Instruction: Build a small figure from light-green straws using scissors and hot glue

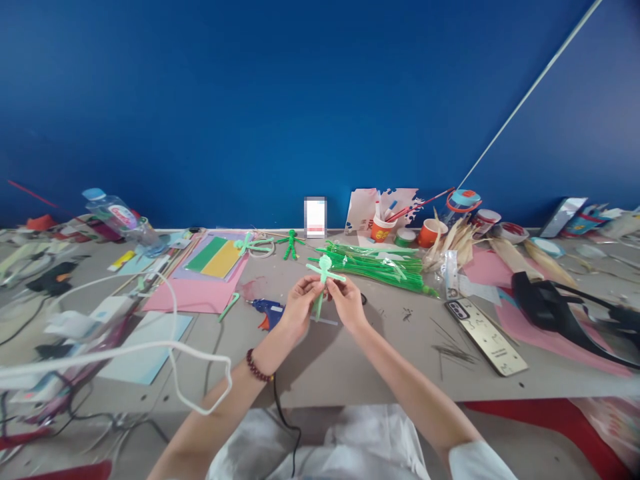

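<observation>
Both my hands hold a small light green pipe-cleaner figure (324, 275) upright over the middle of the table. My left hand (299, 307) pinches its body from the left, fingers closed. My right hand (346, 303) pinches it from the right, fingers closed too. The figure's round head and outstretched arms stick up above my fingers and one leg hangs below. A blue glue gun (266, 309) lies on the table just left of my left hand. A dark green figure (291, 244) and another light green one (249, 245) lie further back.
A bundle of green pipe cleaners in plastic (380, 265) lies behind my right hand. Pink and coloured paper sheets (200, 293) sit to the left, with white cable (170, 347). Orange cups (383, 229), a phone (485, 333), a black object (545, 303) and a water bottle (117, 217) surround the area.
</observation>
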`<action>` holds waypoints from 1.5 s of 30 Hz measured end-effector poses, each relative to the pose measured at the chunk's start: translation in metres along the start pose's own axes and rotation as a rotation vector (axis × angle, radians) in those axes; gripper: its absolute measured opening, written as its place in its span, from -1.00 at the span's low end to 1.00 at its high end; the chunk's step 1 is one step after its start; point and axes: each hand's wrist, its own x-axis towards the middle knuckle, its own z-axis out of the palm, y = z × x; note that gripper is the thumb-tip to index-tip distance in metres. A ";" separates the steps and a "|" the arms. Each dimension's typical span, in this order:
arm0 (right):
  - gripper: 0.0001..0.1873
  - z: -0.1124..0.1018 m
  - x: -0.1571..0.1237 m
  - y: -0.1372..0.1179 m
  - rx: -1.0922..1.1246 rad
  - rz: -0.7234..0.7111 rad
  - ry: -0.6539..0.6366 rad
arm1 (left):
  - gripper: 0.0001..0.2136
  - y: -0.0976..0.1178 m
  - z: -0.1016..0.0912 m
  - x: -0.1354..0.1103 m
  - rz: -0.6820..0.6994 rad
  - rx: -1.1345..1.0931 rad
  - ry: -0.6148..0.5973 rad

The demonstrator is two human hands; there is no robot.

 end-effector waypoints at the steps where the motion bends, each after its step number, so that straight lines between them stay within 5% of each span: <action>1: -0.75 0.000 0.001 0.001 0.050 0.024 -0.002 | -0.74 0.001 0.000 0.000 0.005 0.001 -0.001; 8: -0.73 0.003 0.000 -0.007 0.209 0.152 -0.023 | -0.78 0.006 -0.002 0.001 0.062 0.190 0.025; 18: -0.75 0.000 -0.003 0.000 -0.148 -0.032 0.107 | -0.76 0.004 -0.004 -0.003 0.417 0.590 0.057; 23: -0.82 0.000 -0.010 -0.006 -0.504 -0.334 0.107 | -0.75 0.002 -0.005 0.001 0.326 0.479 0.117; 27: -0.85 -0.002 -0.011 -0.007 -0.588 -0.471 0.077 | -0.75 0.007 -0.006 0.003 0.146 0.339 0.077; 36: -0.81 -0.004 -0.008 -0.006 -0.553 -0.508 -0.051 | -0.77 0.015 -0.010 0.005 -0.076 0.142 0.023; 45: -0.88 0.002 -0.010 -0.014 -0.466 -0.408 0.025 | -0.77 0.016 -0.008 0.005 -0.036 0.148 -0.031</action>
